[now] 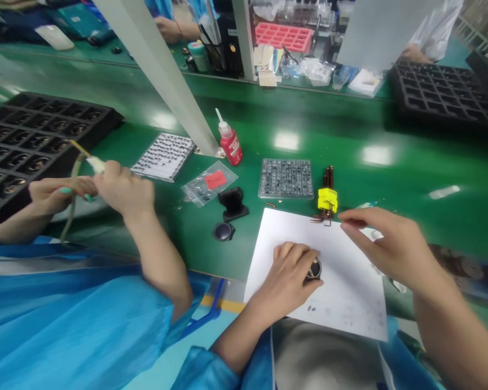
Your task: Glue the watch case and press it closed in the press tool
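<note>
We're gripping a small round black part [314, 268] with our left hand [287, 279] on the white sheet [350, 292]. Our right hand [386, 246] is hovering empty, fingers loose, near the sheet's far edge, so assembly's looking barely started.

Factory assembly line, green conveyor [329, 135], parts trays [443, 95]

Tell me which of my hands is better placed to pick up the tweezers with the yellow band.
Right, probably. Your right hand hovers beside the tweezers at the paper's top edge, fingers apart and holding nothing. Your left hand is farther away and already holds the small round part on the paper.
</note>
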